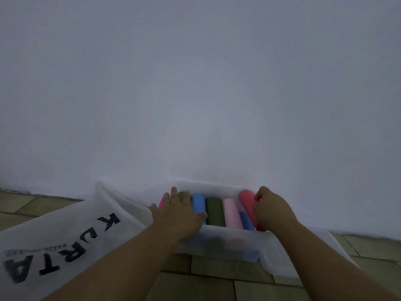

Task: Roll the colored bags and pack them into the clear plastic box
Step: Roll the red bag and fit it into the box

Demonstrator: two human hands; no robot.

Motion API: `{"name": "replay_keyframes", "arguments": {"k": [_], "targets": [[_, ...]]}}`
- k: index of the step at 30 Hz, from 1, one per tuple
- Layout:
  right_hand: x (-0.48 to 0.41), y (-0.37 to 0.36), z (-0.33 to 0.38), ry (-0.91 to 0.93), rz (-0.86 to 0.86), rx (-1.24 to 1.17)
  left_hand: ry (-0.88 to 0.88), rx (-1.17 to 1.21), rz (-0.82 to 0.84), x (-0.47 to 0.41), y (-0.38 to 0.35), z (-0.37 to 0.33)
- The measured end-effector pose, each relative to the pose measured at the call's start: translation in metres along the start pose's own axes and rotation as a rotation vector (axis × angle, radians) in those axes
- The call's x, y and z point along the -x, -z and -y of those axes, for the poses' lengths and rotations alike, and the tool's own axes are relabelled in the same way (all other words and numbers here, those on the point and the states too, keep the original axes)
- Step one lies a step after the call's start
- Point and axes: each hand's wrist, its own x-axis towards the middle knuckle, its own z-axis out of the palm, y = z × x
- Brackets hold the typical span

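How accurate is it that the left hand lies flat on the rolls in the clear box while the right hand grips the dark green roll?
Not quite: the head view shows the right hand gripping the red roll, not the dark green roll; the rest holds.

Two bare arms, shown forearm to fingertips. L arm point(121, 257) enters frame from approx 7 o'clock, w/ L hand point(179, 213) at its end. R arm point(338, 263) enters from approx 5 o'clock, w/ R hand point(272, 210). Finer detail too blurred.
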Motion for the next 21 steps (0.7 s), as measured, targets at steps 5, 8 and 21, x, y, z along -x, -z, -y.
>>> {"name": "replay_keyframes", "arguments": {"k": [5, 8, 21], "targets": [[-0.014, -0.029, 0.015, 0.148, 0.254, 0.462, -0.02, -0.057, 0.005, -0.007, -0.009, 0.004], [-0.017, -0.024, 0.022, 0.167, 0.389, 0.615, -0.028, -0.073, 0.03, -0.003, -0.004, 0.002], [-0.002, -0.04, 0.019, 0.393, 0.539, 0.669, -0.323, -0.356, 0.163, -0.003, 0.003, -0.014]]}}
